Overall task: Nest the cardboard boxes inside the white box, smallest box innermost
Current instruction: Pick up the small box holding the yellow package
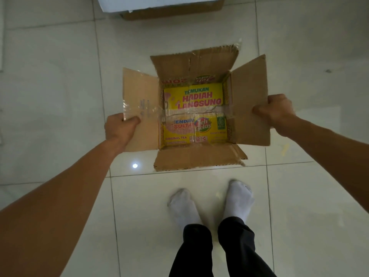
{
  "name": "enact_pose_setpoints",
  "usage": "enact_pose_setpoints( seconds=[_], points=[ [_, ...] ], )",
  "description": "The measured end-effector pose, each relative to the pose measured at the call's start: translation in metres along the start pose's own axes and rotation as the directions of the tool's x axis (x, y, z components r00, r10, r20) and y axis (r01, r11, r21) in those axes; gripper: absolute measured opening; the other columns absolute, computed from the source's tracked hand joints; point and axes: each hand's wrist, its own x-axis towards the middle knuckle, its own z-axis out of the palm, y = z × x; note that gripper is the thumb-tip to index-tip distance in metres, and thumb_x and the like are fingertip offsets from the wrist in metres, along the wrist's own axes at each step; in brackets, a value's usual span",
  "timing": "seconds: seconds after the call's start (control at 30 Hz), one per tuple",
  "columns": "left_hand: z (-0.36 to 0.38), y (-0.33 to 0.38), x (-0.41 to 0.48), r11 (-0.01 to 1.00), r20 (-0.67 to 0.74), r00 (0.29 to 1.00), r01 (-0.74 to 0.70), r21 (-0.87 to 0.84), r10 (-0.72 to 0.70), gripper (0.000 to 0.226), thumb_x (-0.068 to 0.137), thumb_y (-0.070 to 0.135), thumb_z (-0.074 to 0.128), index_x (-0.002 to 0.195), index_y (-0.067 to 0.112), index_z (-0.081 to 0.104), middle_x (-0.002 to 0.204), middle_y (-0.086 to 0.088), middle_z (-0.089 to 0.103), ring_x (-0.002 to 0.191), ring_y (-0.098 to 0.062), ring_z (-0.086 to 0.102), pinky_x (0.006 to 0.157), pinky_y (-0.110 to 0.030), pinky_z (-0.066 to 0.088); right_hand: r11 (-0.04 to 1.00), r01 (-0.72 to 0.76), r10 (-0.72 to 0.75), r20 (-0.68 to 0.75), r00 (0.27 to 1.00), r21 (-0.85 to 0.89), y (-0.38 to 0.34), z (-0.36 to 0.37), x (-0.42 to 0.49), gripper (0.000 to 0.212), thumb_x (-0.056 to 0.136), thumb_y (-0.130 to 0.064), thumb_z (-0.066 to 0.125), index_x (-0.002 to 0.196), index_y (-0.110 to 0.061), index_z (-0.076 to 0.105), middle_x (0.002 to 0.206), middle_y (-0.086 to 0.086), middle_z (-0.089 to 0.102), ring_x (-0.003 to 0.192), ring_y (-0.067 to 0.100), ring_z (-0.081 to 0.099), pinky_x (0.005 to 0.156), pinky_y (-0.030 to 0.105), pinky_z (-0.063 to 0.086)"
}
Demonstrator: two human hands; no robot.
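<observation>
An open brown cardboard box (201,156) is in front of me over the tiled floor, all its flaps spread outward. A yellow printed box (194,114) lies inside it, taped shut across the middle. My left hand (119,127) grips the left flap at its near edge. My right hand (276,112) grips the right flap, which tilts upward. Part of a white box (159,3) shows at the top edge, with another brown cardboard box (171,13) just under it.
The floor is glossy white tile (60,76). My feet in white socks (211,204) stand just behind the open box. A dark speck (328,71) lies on the tile at the right.
</observation>
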Motion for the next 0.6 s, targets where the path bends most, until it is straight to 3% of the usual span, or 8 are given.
enact_pose_setpoints(
  seconds=[0.07,0.17,0.27,0.37,0.6],
  points=[
    [-0.002,0.007,-0.008,0.997,0.044,0.996,-0.075,0.018,0.074,0.019,0.08,0.034,0.069,0.069,0.019,0.065,0.065,0.006,0.061,0.058,-0.007,0.056,0.047,-0.015,0.04,0.996,0.058,-0.055,0.05,0.997,-0.062,-0.013,-0.001,-0.008,0.028,0.078,-0.017,0.06,0.102,-0.005,0.067,0.101,0.018,0.068,0.086,0.034,0.067,0.074,0.049,0.059],
    [-0.009,0.022,-0.018,0.989,-0.004,0.989,-0.151,0.011,0.151,0.034,0.086,0.031,0.063,0.074,-0.001,0.062,0.068,-0.008,0.061,0.062,-0.02,0.055,0.054,-0.024,0.041,0.99,0.118,-0.116,0.033,0.993,-0.08,-0.033,-0.006,-0.021,0.024,0.078,-0.017,0.056,0.095,-0.005,0.068,0.096,0.019,0.069,0.083,0.035,0.067,0.072,0.051,0.058],
    [-0.023,0.041,-0.024,0.978,-0.073,0.976,-0.206,-0.017,0.204,0.034,0.087,0.03,0.06,0.072,-0.001,0.061,0.065,-0.007,0.06,0.059,-0.02,0.055,0.055,-0.027,0.043,0.986,0.151,-0.151,0.0,0.988,-0.069,-0.053,-0.019,-0.032,0.022,0.079,-0.018,0.054,0.091,-0.006,0.068,0.094,0.019,0.069,0.081,0.036,0.067,0.072,0.05,0.058],
    [-0.042,0.06,-0.031,0.968,-0.132,0.959,-0.252,0.002,0.251,0.037,0.087,0.03,0.06,0.067,-0.002,0.056,0.057,-0.001,0.054,0.05,-0.012,0.049,0.046,-0.021,0.038,0.981,0.184,-0.185,-0.015,0.983,-0.065,-0.074,-0.037,-0.045,0.019,0.079,-0.019,0.053,0.091,-0.011,0.066,0.095,0.018,0.069,0.081,0.036,0.066,0.072,0.049,0.058],
    [-0.096,0.115,-0.049,0.953,-0.198,0.936,-0.302,-0.017,0.292,0.045,0.084,0.03,0.063,0.055,-0.002,0.047,0.05,-0.007,0.048,0.045,-0.018,0.044,0.04,-0.023,0.032,0.961,0.262,-0.268,-0.075,0.96,-0.087,-0.129,-0.09,-0.078,0.023,0.083,-0.02,0.053,0.097,-0.01,0.069,0.095,0.018,0.069,0.084,0.036,0.065,0.074,0.047,0.057]
  ],
)
